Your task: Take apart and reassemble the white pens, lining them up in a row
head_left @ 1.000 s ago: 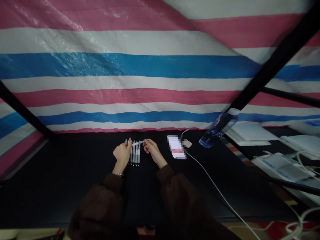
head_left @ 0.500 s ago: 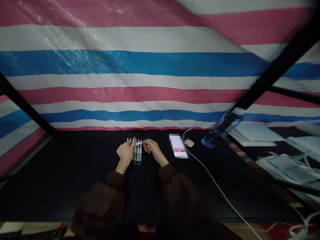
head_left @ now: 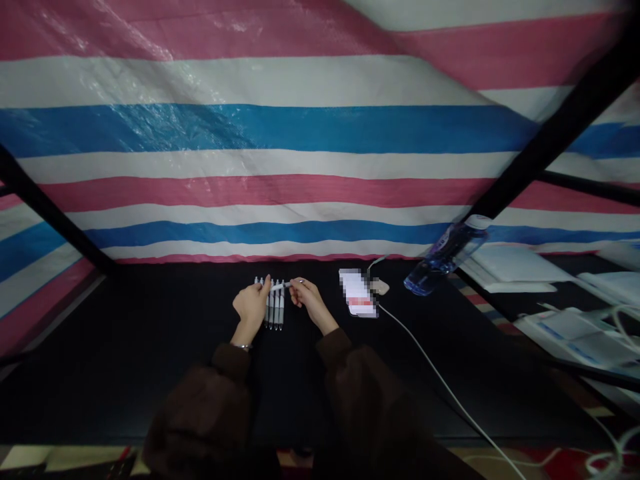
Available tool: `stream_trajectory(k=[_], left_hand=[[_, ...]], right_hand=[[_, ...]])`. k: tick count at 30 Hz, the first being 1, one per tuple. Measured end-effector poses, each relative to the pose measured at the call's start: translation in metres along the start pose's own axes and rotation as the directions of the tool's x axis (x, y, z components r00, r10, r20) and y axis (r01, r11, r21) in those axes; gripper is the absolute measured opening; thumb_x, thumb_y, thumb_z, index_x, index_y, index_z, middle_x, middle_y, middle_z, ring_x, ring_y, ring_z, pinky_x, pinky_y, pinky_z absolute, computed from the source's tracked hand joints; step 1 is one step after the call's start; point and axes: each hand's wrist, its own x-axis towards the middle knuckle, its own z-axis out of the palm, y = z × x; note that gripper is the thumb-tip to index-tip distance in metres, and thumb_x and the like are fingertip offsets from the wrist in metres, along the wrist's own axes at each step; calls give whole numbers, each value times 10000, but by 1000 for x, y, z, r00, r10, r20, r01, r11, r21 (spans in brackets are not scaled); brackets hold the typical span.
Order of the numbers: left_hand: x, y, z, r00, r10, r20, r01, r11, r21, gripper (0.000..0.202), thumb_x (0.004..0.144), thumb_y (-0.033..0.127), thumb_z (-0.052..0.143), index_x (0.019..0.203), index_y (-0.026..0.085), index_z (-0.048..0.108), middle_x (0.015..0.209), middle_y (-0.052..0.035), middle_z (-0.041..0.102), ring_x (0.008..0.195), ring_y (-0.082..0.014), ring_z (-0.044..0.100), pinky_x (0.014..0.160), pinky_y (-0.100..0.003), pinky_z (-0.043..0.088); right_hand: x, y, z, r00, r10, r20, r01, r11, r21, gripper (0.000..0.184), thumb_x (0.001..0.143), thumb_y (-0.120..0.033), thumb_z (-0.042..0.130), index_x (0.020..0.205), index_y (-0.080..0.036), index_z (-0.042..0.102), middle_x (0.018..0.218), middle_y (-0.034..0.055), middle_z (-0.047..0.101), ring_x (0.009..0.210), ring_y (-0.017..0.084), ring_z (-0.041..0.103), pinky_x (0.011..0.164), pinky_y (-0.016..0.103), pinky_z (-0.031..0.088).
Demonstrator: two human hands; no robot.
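Note:
A white pen (head_left: 278, 287) lies crosswise between my two hands, held above the black table (head_left: 175, 373). My left hand (head_left: 251, 302) is closed round its left end, thumb on top. At the pen's right end, the fingers of my right hand (head_left: 306, 293) pinch the tip. Beneath it, several white and grey pens (head_left: 275, 315) lie side by side in a row, pointing away from me. My left hand hides part of that row.
To the right of my hands lies a phone (head_left: 359, 293) with a lit, blurred screen, beside a pale charger (head_left: 381, 287). A white cable (head_left: 430, 360) runs towards me. Further right stand a tilted water bottle (head_left: 445, 257) and a black frame bar (head_left: 540, 140). White packs (head_left: 515, 267) lie beyond.
My right hand has shifted very slightly to the right at the pen's end. My left hand stays in place, and the row of pens looks the same.

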Motion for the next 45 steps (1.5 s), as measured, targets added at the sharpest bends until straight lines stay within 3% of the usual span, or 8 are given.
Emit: stream_trajectory(k=[5, 8, 11, 14, 25, 35, 41, 45], left_hand=[[-3, -2, 2, 990, 101, -95, -105, 994, -33, 528, 847, 592, 290, 709, 215, 633, 740, -49, 665, 730, -168, 594, 573, -238, 280], [-2, -5, 6, 968, 176, -177, -184, 982, -33, 465, 849, 562, 338, 705, 199, 590, 761, -44, 650, 765, -167, 572, 594, -238, 292], [1, -8, 8, 946, 217, -241, -228, 973, -19, 413, 836, 554, 382, 746, 194, 561, 764, -49, 627, 794, -185, 550, 632, -253, 322], [3, -9, 10, 930, 250, -270, -260, 966, 0, 370, 827, 536, 418, 834, 187, 542, 798, -51, 604, 815, -203, 531, 675, -281, 344], [4, -11, 14, 847, 489, -209, -471, 872, 132, 202, 868, 211, 395, 892, 203, 595, 907, -59, 609, 923, -209, 489, 877, -390, 276], [3, -5, 14, 881, 465, -90, -431, 867, 251, 238, 869, 169, 343, 933, 146, 570, 916, -106, 580, 903, -242, 473, 777, -370, 328], [1, -5, 14, 887, 438, -146, -386, 876, 288, 242, 862, 157, 336, 942, 121, 561, 907, -123, 561, 893, -255, 466, 777, -383, 330], [1, -5, 15, 882, 448, -147, -390, 868, 307, 248, 863, 148, 323, 924, 116, 561, 898, -125, 560, 891, -257, 466, 782, -382, 330]], right_hand=[[-1, 0, -1, 963, -236, -129, 199, 949, -246, 211, 746, -397, 553, 796, -193, 573, 687, 10, 573, 596, 142, 530, 490, 238, 367], [-6, -1, -1, 878, -478, -16, 362, 684, -633, 195, 817, -354, 499, 807, -201, 620, 826, 52, 624, 818, 192, 543, 729, 313, 403], [-10, -4, -1, 860, -486, 158, 392, 428, -815, 213, 863, -309, 456, 915, -218, 641, 914, 61, 640, 903, 210, 524, 793, 339, 368], [-11, -5, -3, 855, -457, 245, 413, 315, -854, 236, 875, -248, 437, 1024, -217, 618, 972, 66, 635, 923, 214, 517, 778, 334, 360], [-7, 0, -6, 822, -500, 273, 456, 291, -841, 302, 886, -143, 393, 1086, -203, 611, 1084, 61, 638, 998, 194, 538, 818, 339, 349], [-9, -4, -3, 811, -551, 195, 414, 306, -857, 216, 848, -166, 464, 899, -220, 668, 993, 54, 670, 1001, 207, 557, 848, 368, 333], [-11, -6, -1, 820, -501, 278, 449, 261, -854, 293, 865, -292, 484, 1130, -220, 586, 1090, 83, 619, 1032, 215, 528, 844, 351, 351], [-9, -5, -2, 825, -486, 290, 449, 252, -857, 231, 884, -220, 452, 1028, -209, 633, 1001, 72, 653, 997, 211, 538, 829, 347, 348]])
